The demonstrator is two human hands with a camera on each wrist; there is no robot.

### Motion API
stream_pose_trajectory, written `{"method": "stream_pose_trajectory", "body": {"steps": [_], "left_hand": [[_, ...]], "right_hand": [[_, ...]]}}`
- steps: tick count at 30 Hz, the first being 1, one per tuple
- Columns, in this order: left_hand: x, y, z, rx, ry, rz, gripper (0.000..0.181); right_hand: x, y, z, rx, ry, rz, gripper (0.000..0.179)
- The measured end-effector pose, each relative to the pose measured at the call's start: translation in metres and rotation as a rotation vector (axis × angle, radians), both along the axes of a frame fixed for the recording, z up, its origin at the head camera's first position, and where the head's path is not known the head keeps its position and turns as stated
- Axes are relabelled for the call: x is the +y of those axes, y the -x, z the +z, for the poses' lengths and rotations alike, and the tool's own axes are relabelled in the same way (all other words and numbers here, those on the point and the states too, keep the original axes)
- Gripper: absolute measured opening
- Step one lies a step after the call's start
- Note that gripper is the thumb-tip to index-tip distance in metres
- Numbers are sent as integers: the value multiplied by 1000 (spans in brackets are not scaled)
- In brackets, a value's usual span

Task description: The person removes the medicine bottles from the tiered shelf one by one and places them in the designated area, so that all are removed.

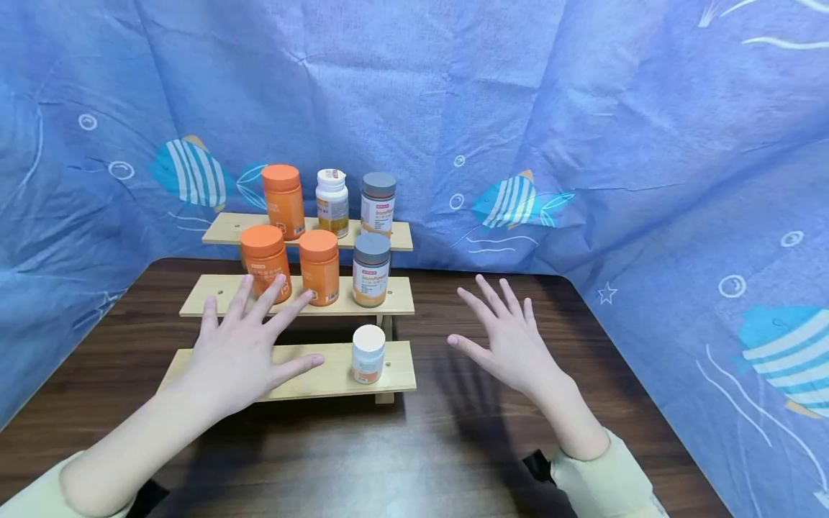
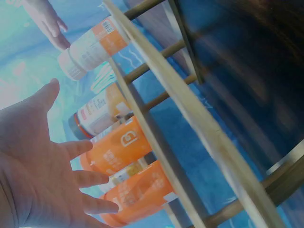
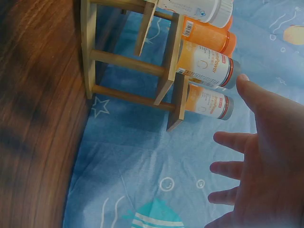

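My left hand (image 1: 236, 360) hovers with spread fingers over the left part of a three-step wooden rack (image 1: 324, 360), holding nothing. Its fingertips overlap two orange bottles (image 1: 320, 270) on the middle step in the head view. To the right of the rack, my right hand (image 1: 518, 345) is held above the table with its fingers spread. A small white bottle (image 1: 368, 356) stands at the right end of the lowest step. On the middle step's right is a grey-capped bottle (image 1: 371, 273). The top step bears an orange bottle (image 1: 285, 205), a white bottle (image 1: 333, 205) and another grey-capped bottle (image 1: 378, 205).
The rack stands on a dark brown wooden table (image 1: 440, 460). Behind and beside it hangs a blue cloth (image 1: 421, 93) printed with striped fish. The rack's legs and crossbars (image 3: 128, 61) show in the right wrist view.
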State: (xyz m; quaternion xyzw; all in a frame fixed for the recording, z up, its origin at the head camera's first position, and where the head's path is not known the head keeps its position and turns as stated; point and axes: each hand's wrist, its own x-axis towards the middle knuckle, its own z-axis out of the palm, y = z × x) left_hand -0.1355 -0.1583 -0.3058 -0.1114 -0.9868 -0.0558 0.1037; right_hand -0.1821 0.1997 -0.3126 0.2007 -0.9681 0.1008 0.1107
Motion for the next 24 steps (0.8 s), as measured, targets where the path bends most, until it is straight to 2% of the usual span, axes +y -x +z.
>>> {"method": "stream_pose_trajectory", "body": {"steps": [6, 15, 20, 24], "left_hand": [[-7, -4, 11, 22, 20, -12, 98], [-29, -5, 28, 87, -66, 1, 99], [-48, 2, 33, 106, -77, 6, 97], [-63, 12, 30, 146, -69, -9, 93]], "right_hand": [[-4, 3, 7, 8, 20, 14, 74], [-15, 16, 29, 44, 59, 60, 76], [-23, 29, 43, 47, 117, 114, 73], [-31, 40, 51, 51, 153, 149, 71]]}}
